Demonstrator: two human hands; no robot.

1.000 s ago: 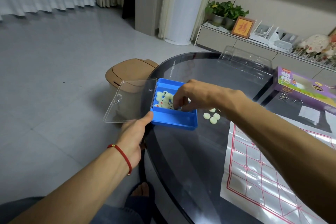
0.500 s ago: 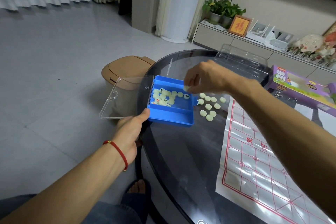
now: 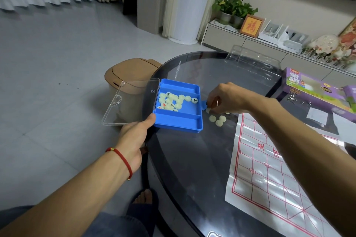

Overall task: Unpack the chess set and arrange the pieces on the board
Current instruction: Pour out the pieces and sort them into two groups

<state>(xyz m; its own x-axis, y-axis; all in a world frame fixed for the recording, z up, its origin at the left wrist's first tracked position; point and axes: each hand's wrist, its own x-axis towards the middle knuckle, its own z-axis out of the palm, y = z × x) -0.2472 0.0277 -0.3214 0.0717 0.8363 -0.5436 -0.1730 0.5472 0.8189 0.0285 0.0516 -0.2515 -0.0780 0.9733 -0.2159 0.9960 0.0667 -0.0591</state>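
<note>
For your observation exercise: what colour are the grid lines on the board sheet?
Red lines on the white board sheet, clearest in the head view.

Blue case (image 3: 179,122), red-grid board (image 3: 269,169)

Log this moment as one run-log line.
left hand: steadies blue box | right hand: over pieces on table | board: bare
</note>
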